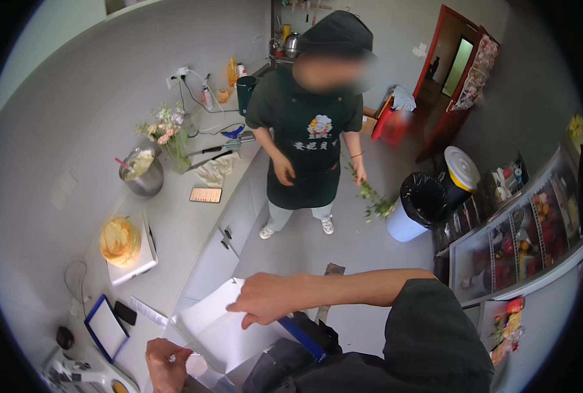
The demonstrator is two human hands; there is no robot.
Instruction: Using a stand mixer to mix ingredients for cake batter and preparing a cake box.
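My remote view: two curled hands, the right hand (pixel 265 298) over one white sheet (pixel 203 321) beside the front edge of the bench (pixel 181 226), the left hand (pixel 165 367) nearby; whether fingers clamp anything, I cannot tell. Outward: one round cake (pixel 119 241), one metal bowl (pixel 145 181), one lit smartphone (pixel 205 195).

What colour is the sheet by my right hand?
The sheet is white; it shows best in the head view.

A white, sheet-like thing (pixel 216 331), possibly paper or thin board, bends into broad smooth faces and slants beside the front edge of the counter (pixel 173 242). Near its lower end sits a clear, glossy piece (pixel 213 378), its outline hard to make out.
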